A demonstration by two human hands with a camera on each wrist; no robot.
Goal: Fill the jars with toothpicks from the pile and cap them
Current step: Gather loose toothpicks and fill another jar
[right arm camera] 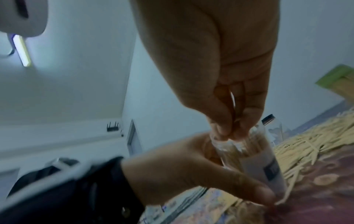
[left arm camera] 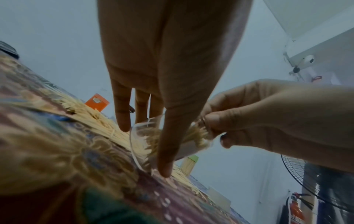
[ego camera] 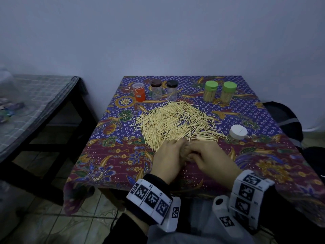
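**Clear jar filled at the near edge of the pile**

The clear jar point(right arm camera: 268, 159) is held by the left hand point(ego camera: 168, 155), fingers curled round it, on the tablecloth point(ego camera: 109, 155). Toothpicks are pinched into its mouth by the right hand point(ego camera: 211, 159). Behind lies the pile point(ego camera: 175, 120); the white cap point(ego camera: 238, 132) stands at the right.

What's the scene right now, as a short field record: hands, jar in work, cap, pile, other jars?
left hand: holds clear jar, tilted, near pile edge
right hand: pinches toothpicks at the jar mouth
clear jar: partly filled, uncapped
white cap: loose on cloth, right of pile
pile: large, mid-table
green jars: two, full, capped, far right
far left: orange jar, two dark-capped jars
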